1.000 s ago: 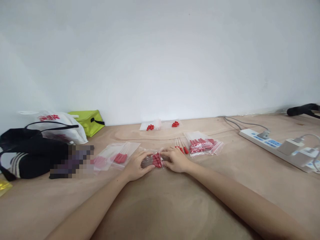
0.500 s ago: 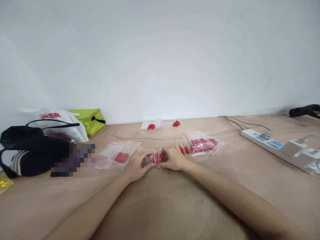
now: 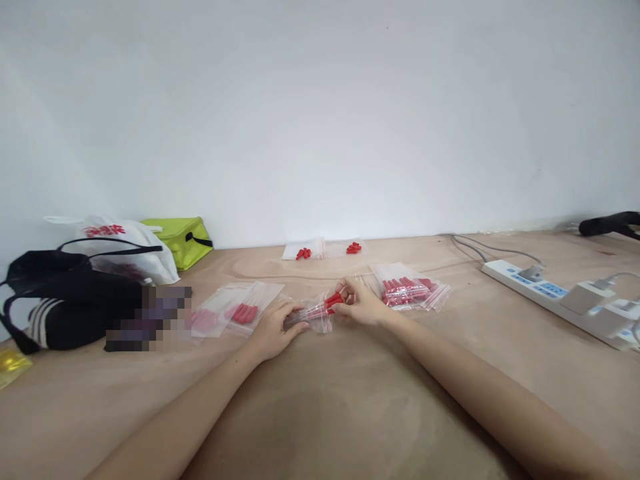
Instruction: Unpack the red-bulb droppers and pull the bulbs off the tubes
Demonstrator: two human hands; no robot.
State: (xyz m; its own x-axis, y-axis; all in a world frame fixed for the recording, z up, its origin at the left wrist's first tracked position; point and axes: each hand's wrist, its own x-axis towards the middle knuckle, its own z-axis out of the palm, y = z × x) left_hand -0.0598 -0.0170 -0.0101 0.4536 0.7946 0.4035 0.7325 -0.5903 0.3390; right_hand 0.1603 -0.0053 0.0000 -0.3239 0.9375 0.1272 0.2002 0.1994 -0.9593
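Observation:
In the middle of the table, my left hand (image 3: pixel 279 328) is closed around one end of a clear zip bag (image 3: pixel 323 324). Several thin-shafted tools with red handles (image 3: pixel 333 302) lie with their shafts inside the bag, while their handles stick out of its right end. The fingers of my right hand (image 3: pixel 357 303) pinch at those handles. Behind that hand, pale thin shafts (image 3: pixel 361 277) of other tools show, their handles hidden by it. A pile of zip bags with red-handled tools (image 3: pixel 403 287) lies just to the right.
More bags with red handles (image 3: pixel 245 313) lie left of my hands, and two others (image 3: pixel 303 253) near the wall. A white power strip (image 3: pixel 530 283) with cables is at right. A black bag (image 3: pixel 75 313), white plastic bag (image 3: pixel 145 250) and green box-shaped bag (image 3: pixel 175 240) stand at left.
My right hand has shifted right and slightly up, off the bag's mouth to the red handles. The handles now protrude from the bag. My left hand keeps its hold.

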